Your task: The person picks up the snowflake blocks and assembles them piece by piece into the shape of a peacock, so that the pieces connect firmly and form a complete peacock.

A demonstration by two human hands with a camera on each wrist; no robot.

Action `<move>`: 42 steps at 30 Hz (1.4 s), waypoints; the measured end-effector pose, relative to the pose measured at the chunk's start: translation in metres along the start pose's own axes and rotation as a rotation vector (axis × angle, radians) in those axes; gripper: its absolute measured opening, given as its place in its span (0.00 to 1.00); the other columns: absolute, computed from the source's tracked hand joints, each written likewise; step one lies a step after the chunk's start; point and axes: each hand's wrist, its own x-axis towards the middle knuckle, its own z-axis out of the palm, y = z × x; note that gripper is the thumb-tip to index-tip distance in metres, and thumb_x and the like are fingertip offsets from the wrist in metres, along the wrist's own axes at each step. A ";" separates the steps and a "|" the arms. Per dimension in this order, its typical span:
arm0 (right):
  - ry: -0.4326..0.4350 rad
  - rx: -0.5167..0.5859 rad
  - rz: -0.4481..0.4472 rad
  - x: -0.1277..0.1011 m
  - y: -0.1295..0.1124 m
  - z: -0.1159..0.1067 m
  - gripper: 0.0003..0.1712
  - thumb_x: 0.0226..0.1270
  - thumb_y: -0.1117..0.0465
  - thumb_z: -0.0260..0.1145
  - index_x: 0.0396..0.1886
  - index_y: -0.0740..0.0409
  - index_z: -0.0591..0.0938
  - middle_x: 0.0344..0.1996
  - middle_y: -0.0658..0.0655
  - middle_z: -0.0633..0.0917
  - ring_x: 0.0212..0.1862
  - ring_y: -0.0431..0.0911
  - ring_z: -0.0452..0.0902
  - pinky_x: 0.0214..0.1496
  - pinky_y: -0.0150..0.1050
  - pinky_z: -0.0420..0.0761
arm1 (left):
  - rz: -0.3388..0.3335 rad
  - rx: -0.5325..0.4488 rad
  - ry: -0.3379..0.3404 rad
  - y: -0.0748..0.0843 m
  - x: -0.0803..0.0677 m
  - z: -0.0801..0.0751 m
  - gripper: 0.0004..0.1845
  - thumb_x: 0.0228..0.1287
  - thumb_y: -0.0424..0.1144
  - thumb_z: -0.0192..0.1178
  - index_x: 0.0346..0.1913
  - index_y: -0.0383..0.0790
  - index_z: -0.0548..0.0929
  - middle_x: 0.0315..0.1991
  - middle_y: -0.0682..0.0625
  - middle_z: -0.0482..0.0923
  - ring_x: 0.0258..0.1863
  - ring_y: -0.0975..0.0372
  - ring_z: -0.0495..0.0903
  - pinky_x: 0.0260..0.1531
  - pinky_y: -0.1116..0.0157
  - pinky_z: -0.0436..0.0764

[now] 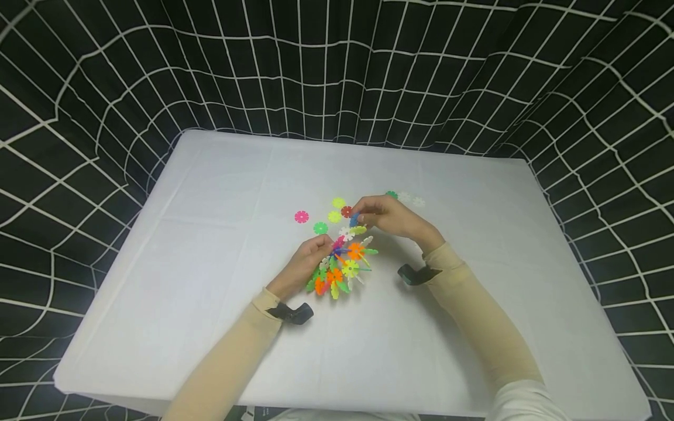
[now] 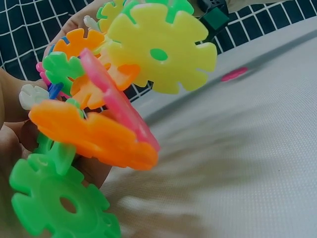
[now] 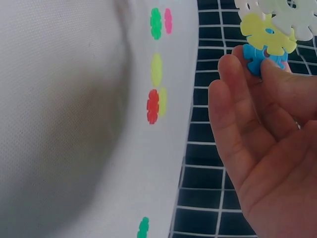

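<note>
Now both hands curled: left hand gripping snowflake-disc cluster, right hand pinching blue disc against it.

The table is showing plain white under its cloth, and the backdrop curtain is showing black crossed by a white grid. The cluster of snowflake discs is mixing orange, yellow, bright green, pink, white and a little blue. The disc at the right hand's fingertips is showing blue, touching a pale yellow one. Loose discs are lying pink, green, yellow and red; the far ones are looking whitish, perhaps faintly tinted. The sleeves are showing beige.
</note>
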 end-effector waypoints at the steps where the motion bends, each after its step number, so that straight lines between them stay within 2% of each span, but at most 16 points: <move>1: -0.002 -0.001 0.000 0.000 0.000 0.000 0.12 0.74 0.69 0.59 0.52 0.64 0.83 0.49 0.60 0.87 0.46 0.50 0.84 0.55 0.49 0.86 | -0.001 0.001 0.000 0.000 0.000 0.000 0.09 0.79 0.40 0.49 0.40 0.39 0.75 0.34 0.55 0.70 0.42 0.62 0.69 0.42 0.71 0.70; 13: -0.018 -0.009 0.002 0.002 0.001 0.001 0.12 0.74 0.68 0.59 0.52 0.63 0.84 0.51 0.58 0.87 0.54 0.51 0.80 0.63 0.52 0.81 | -0.007 0.010 -0.001 -0.001 0.001 -0.001 0.08 0.78 0.40 0.50 0.40 0.40 0.75 0.35 0.54 0.70 0.43 0.62 0.69 0.43 0.70 0.70; 21: 0.082 -0.060 0.011 0.000 0.000 0.011 0.08 0.72 0.68 0.63 0.44 0.57 0.87 0.45 0.57 0.89 0.49 0.50 0.82 0.61 0.51 0.83 | -0.001 0.011 0.006 -0.002 0.000 -0.001 0.09 0.79 0.40 0.49 0.40 0.40 0.75 0.34 0.55 0.70 0.42 0.63 0.69 0.42 0.71 0.70; 27: 0.123 -0.057 -0.013 0.000 -0.003 0.017 0.08 0.71 0.70 0.64 0.42 0.59 0.88 0.44 0.59 0.89 0.49 0.52 0.83 0.61 0.50 0.84 | 0.012 0.024 0.012 -0.003 0.000 -0.001 0.10 0.79 0.40 0.49 0.40 0.38 0.75 0.34 0.55 0.71 0.42 0.63 0.70 0.42 0.72 0.71; 30: 0.118 -0.055 -0.021 -0.001 -0.004 0.016 0.10 0.72 0.69 0.63 0.46 0.59 0.88 0.49 0.59 0.89 0.55 0.53 0.83 0.66 0.51 0.81 | 0.028 0.033 0.014 -0.001 0.001 0.001 0.10 0.79 0.39 0.49 0.41 0.36 0.75 0.35 0.55 0.71 0.43 0.62 0.69 0.44 0.71 0.70; 33: 0.105 -0.020 -0.007 -0.003 0.001 0.016 0.14 0.75 0.66 0.61 0.55 0.59 0.85 0.57 0.59 0.86 0.61 0.53 0.82 0.68 0.51 0.79 | 0.031 0.030 0.020 0.000 0.001 0.002 0.10 0.79 0.39 0.49 0.42 0.36 0.76 0.34 0.55 0.72 0.42 0.62 0.69 0.44 0.71 0.70; 35: 0.113 0.029 0.014 -0.005 0.006 0.016 0.17 0.77 0.64 0.58 0.60 0.60 0.82 0.61 0.59 0.84 0.59 0.54 0.84 0.65 0.50 0.81 | 0.027 0.024 0.022 0.001 0.001 0.003 0.10 0.79 0.40 0.50 0.42 0.36 0.77 0.33 0.55 0.71 0.40 0.63 0.69 0.42 0.71 0.70; 39: 0.191 0.111 0.066 -0.016 0.020 0.013 0.18 0.78 0.62 0.55 0.62 0.61 0.79 0.58 0.61 0.84 0.48 0.54 0.86 0.56 0.49 0.87 | 0.031 0.039 0.029 0.000 0.001 0.004 0.08 0.78 0.39 0.52 0.41 0.39 0.76 0.28 0.56 0.68 0.34 0.64 0.68 0.37 0.71 0.68; 42: 0.261 0.143 0.107 -0.030 0.032 0.007 0.18 0.78 0.62 0.55 0.61 0.63 0.79 0.54 0.64 0.86 0.48 0.55 0.86 0.58 0.51 0.86 | 0.049 0.041 0.027 0.000 0.000 0.003 0.07 0.77 0.39 0.52 0.40 0.39 0.75 0.26 0.56 0.68 0.32 0.64 0.67 0.37 0.71 0.69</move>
